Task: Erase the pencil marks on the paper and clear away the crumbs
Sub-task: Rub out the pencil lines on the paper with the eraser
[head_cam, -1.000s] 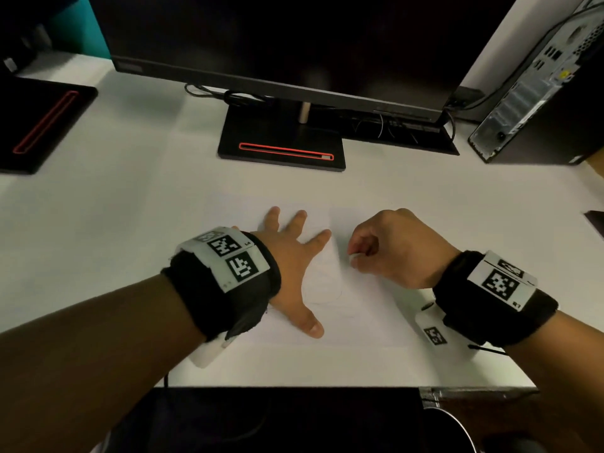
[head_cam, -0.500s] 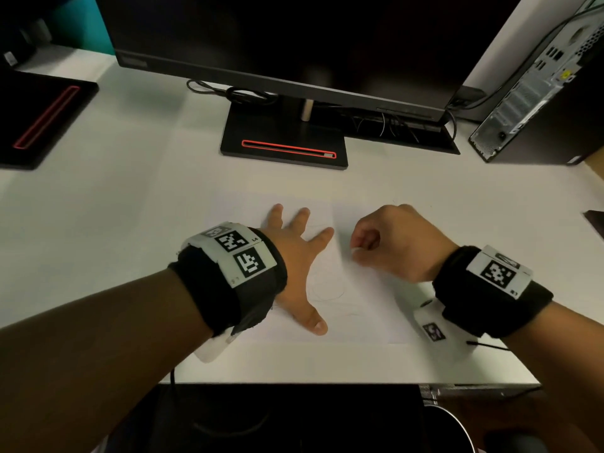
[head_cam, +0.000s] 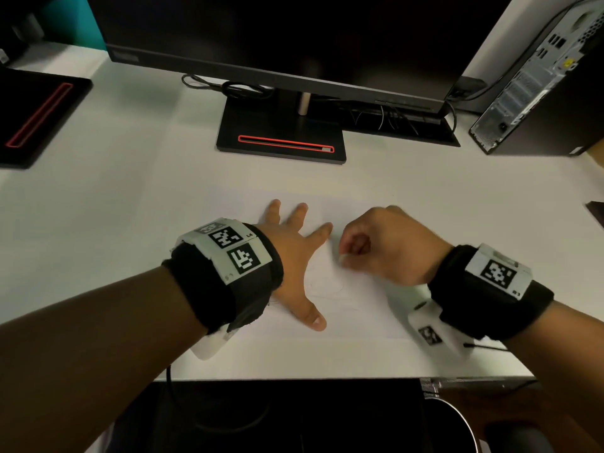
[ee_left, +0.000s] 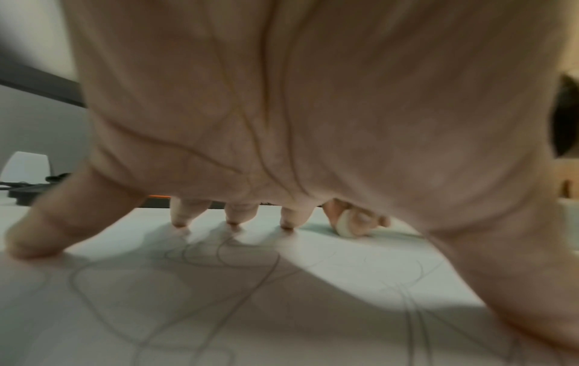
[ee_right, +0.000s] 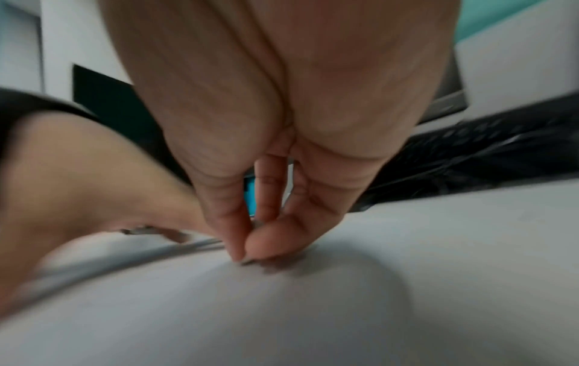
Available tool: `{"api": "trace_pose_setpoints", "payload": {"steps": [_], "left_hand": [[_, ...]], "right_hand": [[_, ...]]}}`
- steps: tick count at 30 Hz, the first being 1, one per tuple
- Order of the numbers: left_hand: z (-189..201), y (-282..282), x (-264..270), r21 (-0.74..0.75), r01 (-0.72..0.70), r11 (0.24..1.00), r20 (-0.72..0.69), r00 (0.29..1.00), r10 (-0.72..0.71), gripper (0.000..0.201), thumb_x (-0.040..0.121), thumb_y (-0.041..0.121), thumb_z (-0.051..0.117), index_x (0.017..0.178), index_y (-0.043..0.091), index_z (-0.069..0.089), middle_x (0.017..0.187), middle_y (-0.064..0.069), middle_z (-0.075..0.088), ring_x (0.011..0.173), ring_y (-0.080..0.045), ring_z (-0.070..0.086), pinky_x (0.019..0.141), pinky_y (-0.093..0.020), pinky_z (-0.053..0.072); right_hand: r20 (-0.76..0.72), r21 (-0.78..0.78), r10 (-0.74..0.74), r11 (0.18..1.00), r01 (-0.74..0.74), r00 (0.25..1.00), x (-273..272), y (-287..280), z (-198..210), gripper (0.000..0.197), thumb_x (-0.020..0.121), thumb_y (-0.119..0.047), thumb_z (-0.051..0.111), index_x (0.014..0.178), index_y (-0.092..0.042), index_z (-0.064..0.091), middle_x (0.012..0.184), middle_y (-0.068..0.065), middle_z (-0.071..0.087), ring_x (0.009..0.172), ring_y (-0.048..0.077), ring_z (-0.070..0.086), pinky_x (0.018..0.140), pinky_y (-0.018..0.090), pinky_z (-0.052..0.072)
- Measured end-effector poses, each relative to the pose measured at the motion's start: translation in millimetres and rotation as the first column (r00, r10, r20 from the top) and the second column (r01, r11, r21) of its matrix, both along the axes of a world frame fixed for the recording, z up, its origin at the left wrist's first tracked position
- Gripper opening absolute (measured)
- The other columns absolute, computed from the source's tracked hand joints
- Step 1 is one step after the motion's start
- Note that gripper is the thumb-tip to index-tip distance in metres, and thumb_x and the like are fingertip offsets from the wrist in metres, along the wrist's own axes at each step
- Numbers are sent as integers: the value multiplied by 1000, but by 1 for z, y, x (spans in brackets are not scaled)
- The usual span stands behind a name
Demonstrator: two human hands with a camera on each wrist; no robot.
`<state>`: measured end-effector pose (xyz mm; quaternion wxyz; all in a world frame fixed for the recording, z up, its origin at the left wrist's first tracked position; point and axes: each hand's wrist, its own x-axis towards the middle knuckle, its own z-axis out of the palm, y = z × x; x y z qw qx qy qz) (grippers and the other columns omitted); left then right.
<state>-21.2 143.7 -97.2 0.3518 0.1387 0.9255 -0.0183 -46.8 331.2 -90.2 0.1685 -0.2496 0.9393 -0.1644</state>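
A white sheet of paper (head_cam: 356,318) lies on the white desk near its front edge, with faint looping pencil marks (head_cam: 323,284) in its middle; the left wrist view shows the same pencil marks (ee_left: 200,257) close up. My left hand (head_cam: 294,253) lies flat on the paper's left part, fingers spread and straight, pressing it down. To its right, my right hand (head_cam: 376,246) is curled and pinches a small white eraser (head_cam: 342,257) against the paper. The eraser (ee_left: 344,226) shows between the fingertips in the left wrist view. The right wrist view is blurred.
A black monitor stand (head_cam: 281,138) with a red slot stands behind the paper, under a wide dark monitor (head_cam: 277,44). A computer tower (head_cam: 542,83) stands at the back right, and a second black base (head_cam: 36,116) at the far left. The desk's front edge (head_cam: 294,379) runs close below.
The right hand with the eraser has shifted back and forth a short way over the paper beside the left index finger. The left hand has stayed pressed flat.
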Motion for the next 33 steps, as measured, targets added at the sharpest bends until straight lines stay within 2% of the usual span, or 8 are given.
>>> {"api": "trace_pose_setpoints", "payload": {"steps": [3, 8, 11, 15, 19, 24, 28, 33], "left_hand": [[0, -1, 1, -5, 3, 1000, -3, 1000, -3, 145, 52, 89, 71, 150, 46, -27, 160, 2, -37, 146, -38, -32, 112, -71, 12], [0, 0, 0, 9, -2, 1000, -9, 1000, 3, 144, 53, 87, 72, 150, 47, -26, 160, 3, -36, 146, -38, -32, 112, -71, 13], [0, 0, 1, 2, -1, 1000, -6, 1000, 1, 144, 53, 87, 72, 150, 47, -27, 160, 3, -37, 146, -38, -31, 113, -70, 12], [0, 0, 2, 5, -1, 1000, -10, 1000, 1, 144, 53, 88, 71, 150, 47, -26, 161, 2, -35, 147, -38, -30, 113, -69, 14], [0, 0, 1, -17, 9, 1000, -13, 1000, -9, 144, 53, 89, 70, 150, 47, -28, 160, 2, -36, 147, -38, -30, 112, -70, 15], [3, 2, 1, -34, 17, 999, -18, 1000, -18, 145, 53, 88, 71, 151, 45, -27, 161, 0, -34, 147, -41, -28, 114, -67, 14], [1, 1, 1, -31, 12, 999, -15, 1000, -13, 146, 52, 89, 71, 149, 47, -28, 160, 2, -36, 147, -39, -30, 113, -68, 16], [1, 2, 1, -30, 9, 1000, -17, 1000, -10, 145, 52, 88, 72, 150, 46, -27, 161, 1, -35, 147, -39, -29, 113, -67, 17]], "right_hand": [[-50, 2, -70, 998, 70, 996, -6, 8, 1, 2, 84, -24, 75, 83, -22, 75, 74, -9, 71, 73, 5, 66, 76, 31, 57], [55, 0, 71, 997, -71, 996, 14, 1, 0, 2, 85, -24, 75, 83, -24, 75, 71, -13, 71, 69, 0, 66, 68, 14, 52], [-4, -12, -9, 1000, 9, 1000, 8, 10, 1, 3, 84, -24, 76, 82, -24, 74, 72, -13, 70, 68, -1, 65, 69, 18, 53], [90, -25, 126, 992, -124, 988, 28, 1, 0, 3, 84, -23, 75, 82, -24, 74, 69, -13, 70, 68, 0, 65, 67, 15, 53], [15, -7, 20, 1000, -20, 1000, 16, 10, 2, 6, 85, -24, 75, 78, -24, 74, 69, -13, 71, 68, 0, 66, 69, 20, 54], [81, -5, 148, 989, -148, 986, 31, 2, 2, 7, 85, -26, 74, 79, -25, 73, 67, -15, 68, 68, -1, 64, 66, 12, 50], [3, 8, 46, 999, -46, 999, 19, 9, 3, 7, 85, -24, 73, 78, -23, 72, 68, -11, 70, 66, 2, 64, 66, 18, 52], [93, -1, 157, 988, -157, 983, 32, 1, 4, 6, 85, -23, 73, 79, -22, 75, 66, -12, 70, 66, 2, 65, 64, 15, 52]]}}
